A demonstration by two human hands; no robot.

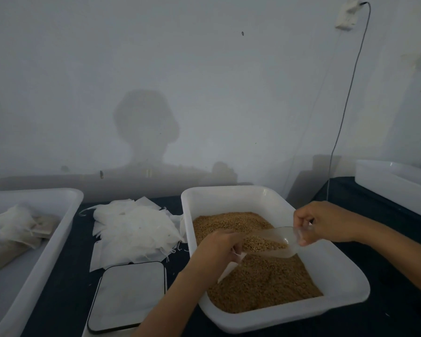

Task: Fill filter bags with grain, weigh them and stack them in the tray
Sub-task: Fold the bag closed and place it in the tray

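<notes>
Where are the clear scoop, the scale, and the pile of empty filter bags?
clear scoop [275,239], head view, on its grain-filled bowl.
scale [129,294], head view, middle of its platform.
pile of empty filter bags [134,229], head view, middle of the heap.

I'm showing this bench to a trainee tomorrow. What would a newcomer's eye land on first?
The white tub of golden-brown grain right of centre stands out first; over it the right hand grips a clear scoop tipped toward a filter bag gripped by the left hand. Next, the heap of empty white bags behind the flat scale, and filled bags in the left tray.
</notes>
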